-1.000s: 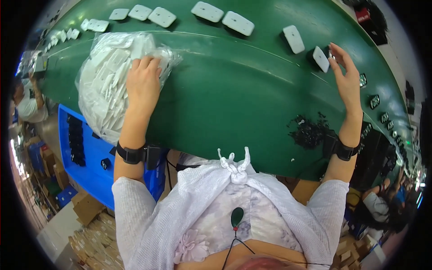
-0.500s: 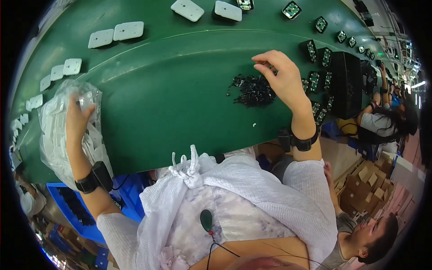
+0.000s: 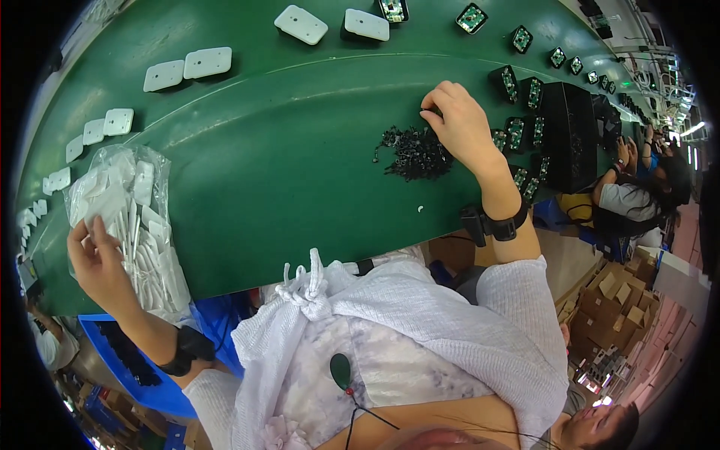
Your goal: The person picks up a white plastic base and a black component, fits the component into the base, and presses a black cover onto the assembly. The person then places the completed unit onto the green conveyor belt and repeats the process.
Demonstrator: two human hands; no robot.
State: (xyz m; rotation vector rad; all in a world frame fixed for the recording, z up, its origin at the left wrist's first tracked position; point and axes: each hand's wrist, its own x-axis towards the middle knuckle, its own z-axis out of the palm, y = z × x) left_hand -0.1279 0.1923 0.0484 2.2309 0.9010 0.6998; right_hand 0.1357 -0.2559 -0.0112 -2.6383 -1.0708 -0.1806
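At the left, a clear plastic bag lies with its mouth wide, full of flat white plastic covers. My left hand is at the bag's left side, fingers apart and slightly bent, fingertips against the bag or the covers. My right hand hovers just beyond a heap of small black parts, thumb and forefinger brought together. Something tiny and dark may be between those fingertips, too small to make out. Right of it stand several black housings with green circuit boards.
White covers lie in a curved row along the far side of the green table. A black box stands at the right. Below the table's left edge is a blue bin. Other people sit at the far right.
My left hand has drawn back from over the bag to its left side, uncovering more white covers. My right hand stays near the black heap, fingertips now closer together.
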